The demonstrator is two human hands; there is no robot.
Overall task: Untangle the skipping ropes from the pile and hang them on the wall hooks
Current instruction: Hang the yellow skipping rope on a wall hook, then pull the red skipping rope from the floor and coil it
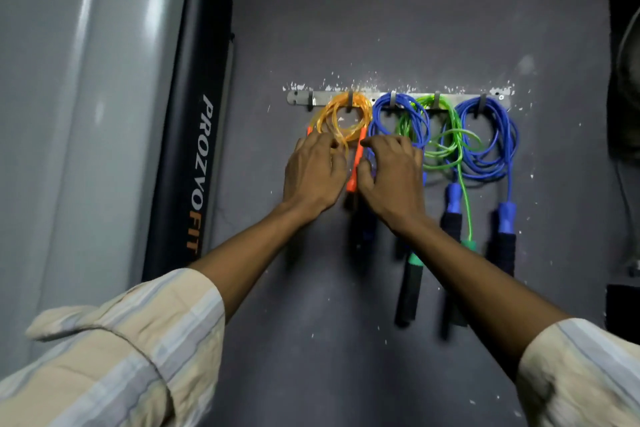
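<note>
On the hook rail (398,98): orange rope (341,118) coiled on the second hook from its left end, both hands just below the coil, left hand (313,173) fingers curled into the loops, right hand (391,177) fingers spread loosely beside the orange handle (356,163), gripping nothing discernible.

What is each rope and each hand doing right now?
Orange coiled skipping rope: hanging on a hook.
Left blue coiled rope: hanging.
Green coiled rope: hanging.
Right blue coiled rope: hanging.
Left hand: touching the orange coil.
Right hand: by the orange handle.
</note>
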